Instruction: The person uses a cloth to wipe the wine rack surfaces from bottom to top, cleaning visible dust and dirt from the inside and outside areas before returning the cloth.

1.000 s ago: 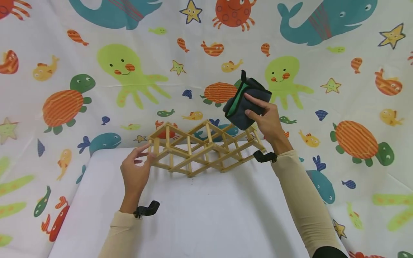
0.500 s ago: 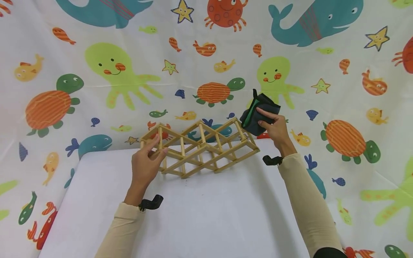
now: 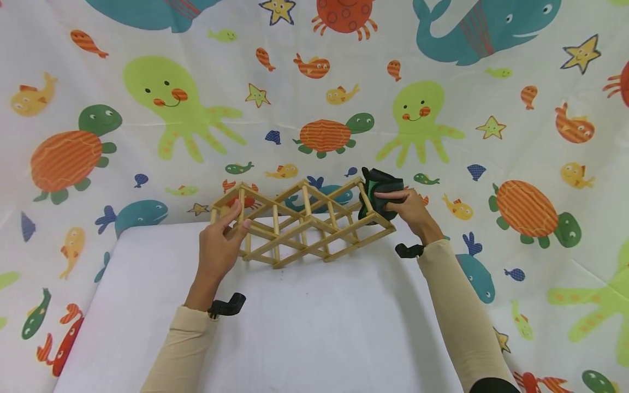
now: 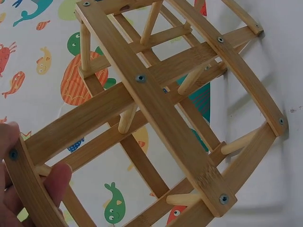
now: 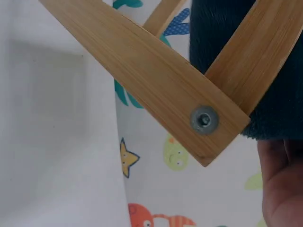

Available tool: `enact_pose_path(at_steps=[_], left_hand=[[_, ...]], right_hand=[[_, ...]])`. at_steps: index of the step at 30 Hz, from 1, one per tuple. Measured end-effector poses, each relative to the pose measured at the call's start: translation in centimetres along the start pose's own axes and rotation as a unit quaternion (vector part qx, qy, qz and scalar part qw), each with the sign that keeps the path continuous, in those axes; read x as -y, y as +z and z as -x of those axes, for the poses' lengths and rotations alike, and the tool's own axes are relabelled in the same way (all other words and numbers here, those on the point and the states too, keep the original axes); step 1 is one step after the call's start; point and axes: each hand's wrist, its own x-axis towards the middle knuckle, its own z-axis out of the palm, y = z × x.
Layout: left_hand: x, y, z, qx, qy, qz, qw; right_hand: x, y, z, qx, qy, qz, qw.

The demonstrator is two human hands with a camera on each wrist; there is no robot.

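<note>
A light wooden lattice rack point(image 3: 300, 224) of crossed slats and round dowels spans the space between both hands, near the white table's back edge. My left hand point(image 3: 218, 251) grips its left end, the thumb point(image 4: 57, 184) and fingers around an end slat in the left wrist view. In my right hand point(image 3: 413, 212) is a folded dark blue and green cloth point(image 3: 385, 188), pinched between thumb and fingers at the rack's right end. The right wrist view shows the fuzzy cloth point(image 5: 220, 28) behind a riveted slat point(image 5: 151, 75). Whether the rack touches the table cannot be told.
The white table point(image 3: 304, 338) stretches out below the rack. Behind it hangs a white curtain point(image 3: 290, 120) printed with sea animals, also visible at both sides. Black wrist mounts point(image 3: 228, 304) sit on both wrists.
My right hand has brought the cloth down from above the rack to its right end. The left hand has shifted its hold slightly along the left end, and the head view has shifted.
</note>
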Motion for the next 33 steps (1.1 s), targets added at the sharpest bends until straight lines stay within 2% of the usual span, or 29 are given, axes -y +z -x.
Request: enact_pose_path(at_steps=[4,6,8,10,12,15,16,18,19,21,23,25,27,28,30,33], left_hand=[[0.0,-0.3,-0.2,0.014,0.005,0.002,0.9999],[0.0,-0.4,-0.4,0.021,0.008,0.0,0.9997],[0.0,-0.6,-0.4,0.029,0.008,0.001,0.9995],[0.0,-0.6,-0.4,0.033,0.007,0.002,0.9994],[-0.1,-0.6,-0.5,0.034,0.008,0.0,0.9994],[0.0,-0.4,-0.6,0.036,0.006,-0.007,0.9993],[0.0,-0.3,-0.6,0.037,0.004,-0.008,0.9993],[0.0,-0.2,-0.7,0.042,-0.001,-0.003,0.9991],[0.0,-0.2,-0.7,0.046,-0.004,-0.001,0.9989],[0.1,-0.3,-0.8,0.054,-0.01,0.006,0.9985],[0.1,-0.4,-0.9,0.06,-0.008,0.007,0.9981],[0.2,-0.5,-1.0,0.064,-0.006,0.007,0.9979],[0.2,-0.7,-1.1,0.066,-0.003,0.007,0.9978],[0.2,-0.7,-1.1,0.067,-0.001,0.007,0.9978],[0.1,-0.8,-1.2,0.072,-0.002,0.006,0.9974],[0.1,-1.0,-1.2,0.078,-0.004,0.007,0.9969]], right_hand=[[-0.1,0.2,-0.3,0.042,0.036,0.024,0.9982],[0.0,0.6,-0.4,0.037,0.046,0.045,0.9972],[0.2,1.4,-0.4,0.01,0.046,0.074,0.9961],[0.2,2.4,-0.4,-0.043,0.032,0.096,0.9939],[0.0,3.5,-0.4,-0.122,0.021,0.082,0.9889],[-0.4,4.3,-0.2,-0.244,-0.003,0.001,0.9697],[-0.6,4.4,0.0,-0.275,-0.015,-0.033,0.9608],[-0.8,4.4,0.4,-0.31,-0.03,-0.09,0.9459],[-1.0,4.3,0.6,-0.315,-0.04,-0.104,0.9426],[-1.1,4.1,1.1,-0.3,-0.046,-0.11,0.9465],[-1.2,3.9,1.5,-0.253,-0.038,-0.083,0.9631],[-1.3,3.8,1.8,-0.195,-0.026,-0.033,0.9799],[-1.3,3.8,1.9,-0.152,-0.021,0.02,0.988],[-1.3,3.8,2.0,-0.148,-0.018,0.04,0.988],[-1.4,3.7,1.9,-0.19,-0.021,0.056,0.98],[-1.3,3.6,1.8,-0.29,-0.04,0.017,0.9562]])
